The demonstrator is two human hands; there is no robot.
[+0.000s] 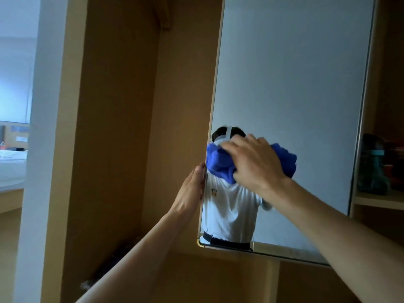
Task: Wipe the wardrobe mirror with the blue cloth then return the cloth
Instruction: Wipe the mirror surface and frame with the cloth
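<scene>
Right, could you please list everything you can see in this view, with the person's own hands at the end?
mirror: one, thin pale frame, on the wardrobe, centre right
blue cloth: one, blue, bunched against the mirror's lower left part
wardrobe: one, tan wood, behind and around the mirror
shelf: one, tan wood, right edge
bottle: one, dark with a teal band, on the shelf, blurred
bed: one, white, far left
left hand: one, rests against the mirror's left edge
right hand: one, holds the blue cloth against the mirror
</scene>
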